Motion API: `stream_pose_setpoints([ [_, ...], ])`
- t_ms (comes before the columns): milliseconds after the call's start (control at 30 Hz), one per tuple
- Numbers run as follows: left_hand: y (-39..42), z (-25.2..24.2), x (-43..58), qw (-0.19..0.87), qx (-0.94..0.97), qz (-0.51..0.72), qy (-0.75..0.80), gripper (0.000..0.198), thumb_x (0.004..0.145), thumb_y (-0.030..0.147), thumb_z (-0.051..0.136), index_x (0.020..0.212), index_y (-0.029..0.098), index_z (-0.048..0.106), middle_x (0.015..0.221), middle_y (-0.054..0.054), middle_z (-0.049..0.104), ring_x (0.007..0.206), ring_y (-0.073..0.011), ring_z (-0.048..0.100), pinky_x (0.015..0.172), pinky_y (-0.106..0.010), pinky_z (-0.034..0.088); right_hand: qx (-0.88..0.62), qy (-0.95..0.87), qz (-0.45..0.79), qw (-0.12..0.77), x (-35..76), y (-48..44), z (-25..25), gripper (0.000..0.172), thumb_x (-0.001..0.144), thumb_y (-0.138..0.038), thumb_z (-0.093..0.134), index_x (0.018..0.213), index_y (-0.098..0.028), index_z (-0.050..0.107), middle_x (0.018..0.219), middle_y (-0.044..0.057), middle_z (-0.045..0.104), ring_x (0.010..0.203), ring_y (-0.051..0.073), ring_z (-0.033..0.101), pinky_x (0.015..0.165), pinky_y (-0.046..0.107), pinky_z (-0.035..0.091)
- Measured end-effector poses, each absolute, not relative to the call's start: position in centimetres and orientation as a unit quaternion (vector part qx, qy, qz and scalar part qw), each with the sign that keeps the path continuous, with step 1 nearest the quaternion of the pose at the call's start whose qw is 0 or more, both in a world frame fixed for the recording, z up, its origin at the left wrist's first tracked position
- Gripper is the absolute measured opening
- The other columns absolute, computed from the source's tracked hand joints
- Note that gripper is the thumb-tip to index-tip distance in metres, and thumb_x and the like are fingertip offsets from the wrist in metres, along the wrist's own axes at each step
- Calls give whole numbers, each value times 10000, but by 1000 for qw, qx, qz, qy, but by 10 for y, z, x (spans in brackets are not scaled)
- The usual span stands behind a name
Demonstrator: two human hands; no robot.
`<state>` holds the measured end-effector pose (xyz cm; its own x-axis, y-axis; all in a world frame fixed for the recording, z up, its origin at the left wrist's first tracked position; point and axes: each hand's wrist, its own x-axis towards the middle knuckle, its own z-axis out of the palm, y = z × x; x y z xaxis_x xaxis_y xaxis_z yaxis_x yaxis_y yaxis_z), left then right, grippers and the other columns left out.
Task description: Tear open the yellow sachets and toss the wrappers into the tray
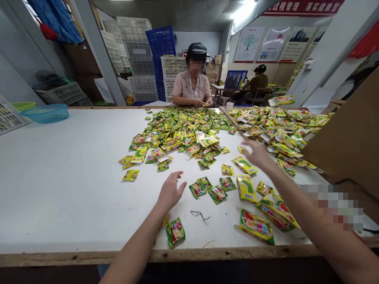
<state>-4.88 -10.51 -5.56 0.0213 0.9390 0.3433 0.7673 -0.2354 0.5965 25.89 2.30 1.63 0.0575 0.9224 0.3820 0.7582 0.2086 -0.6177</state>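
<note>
My left hand (172, 192) is over the white table, thumb and fingers apart, with nothing in it. Just right of it lie several green candy packets (217, 193). My right hand (258, 154) reaches toward the wooden divider (229, 118), fingers spread and holding nothing I can see. Below that hand are small yellow-green candy cartons (246, 188) and a yellow packet (227, 169). One carton (282, 101) shows at the top of the carton heap (275, 130) beyond the divider; whether it touches the heap I cannot tell. Larger cartons (257, 226) lie near the front edge.
A big heap of candy packets (180, 126) covers the table's far middle. Behind it sits a person (194, 85) with hands together. A blue basin (45, 113) stands at the far left. Cardboard (346, 138) rises at the right. A bent wire (200, 215) lies near the front.
</note>
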Motion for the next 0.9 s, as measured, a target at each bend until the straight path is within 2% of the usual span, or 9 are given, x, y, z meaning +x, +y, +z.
stream_pose_setpoints([
  [133, -107, -64, -15, 140, 798, 243, 533, 454, 818, 275, 564, 1260, 215, 477, 1272, -122, 551, 1143, -230, 543, 944, -414, 450, -620, -739, 160, 209, 225, 6, -37, 221, 552, -49, 679, 732, -170, 640, 838, 100, 670, 882, 261, 596, 795, 357, 428],
  [267, -106, -67, -1, 130, 805, 164, 555, 370, 812, 269, 579, 1179, 232, 562, 1313, -129, 518, 1195, -270, 502, 957, -458, 425, -617, -749, 182, 159, 213, 2, -55, 217, 612, -27, 580, 788, -148, 617, 843, 126, 667, 888, 245, 591, 769, 309, 406],
  [400, -106, -66, -9, 152, 791, 183, 564, 364, 747, 120, 596, 1102, 200, 595, 1115, -104, 612, 1045, -250, 568, 901, -415, 458, -622, -726, 208, 209, 210, 1, -46, 164, 687, -60, 498, 795, -142, 591, 872, 142, 666, 920, 244, 589, 783, 316, 416],
  [500, -108, -60, -17, 211, 736, 285, 577, 444, 718, 52, 561, 1141, 186, 544, 1022, -82, 605, 940, -203, 578, 874, -379, 464, -609, -696, 269, 268, 204, -7, -37, 175, 756, -119, 412, 829, -149, 568, 859, 115, 680, 868, 222, 623, 722, 320, 473],
  [567, -111, -53, -19, 305, 668, 384, 560, 341, 750, 108, 540, 1083, 179, 535, 943, -51, 599, 825, -163, 584, 821, -349, 482, -589, -679, 322, 299, 197, -19, -35, 197, 787, -157, 369, 868, -155, 548, 885, 102, 688, 832, 202, 651, 677, 321, 511],
  [633, -111, -44, -14, 421, 567, 473, 527, 179, 791, 265, 536, 942, 171, 523, 820, -13, 575, 703, -133, 568, 727, -314, 496, -554, -649, 399, 337, 187, -37, -35, 180, 793, -196, 377, 882, -173, 532, 911, 90, 690, 813, 189, 670, 672, 333, 540],
  [700, -110, -35, -1, 489, 480, 524, 505, 224, 809, 402, 502, 820, 180, 476, 717, 21, 522, 637, -119, 537, 650, -286, 490, -493, -576, 521, 393, 175, -58, -34, 138, 762, -230, 440, 865, -197, 526, 892, 67, 692, 796, 188, 679, 691, 354, 556],
  [800, -105, -27, 25, 412, 460, 552, 561, 222, 833, 392, 461, 737, 194, 437, 714, 22, 479, 690, -131, 516, 680, -304, 481, -378, -442, 678, 449, 155, -85, -30, 167, 746, -337, 519, 865, -220, 536, 858, 49, 694, 789, 202, 678, 683, 375, 564],
  [900, -95, -23, 51, 294, 481, 543, 622, 193, 845, 321, 460, 699, 197, 435, 768, -5, 480, 786, -161, 515, 781, -358, 467, -340, -428, 689, 476, 148, -93, -24, 313, 716, -482, 599, 873, -217, 546, 850, 49, 691, 794, 208, 670, 676, 362, 564],
])
